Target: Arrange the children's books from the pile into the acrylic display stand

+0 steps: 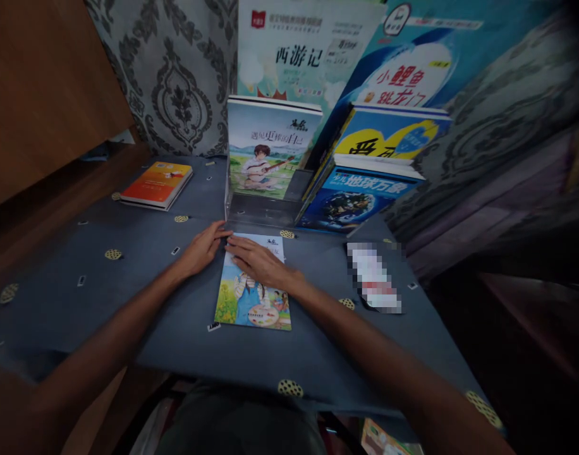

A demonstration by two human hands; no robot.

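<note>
A thin illustrated book [251, 300] lies flat on the blue-grey tablecloth [176, 328], its cover up. Across the upper part of its cover rests my right hand [258, 260], palm down, with the fingers stretched out toward the book's upper left corner. My left hand [205, 248] is at that same corner, its fingers extended and the tips close to those of the right hand. Part of the cover's title is hidden beneath my right hand. Neither hand grips anything.
Behind stands a clear holder [263, 208] with an upright book [273, 148]. Blue books [356, 196] stand to its right. An orange book [157, 183] lies at the back left, and a phone [375, 278], its screen blurred, lies at the right.
</note>
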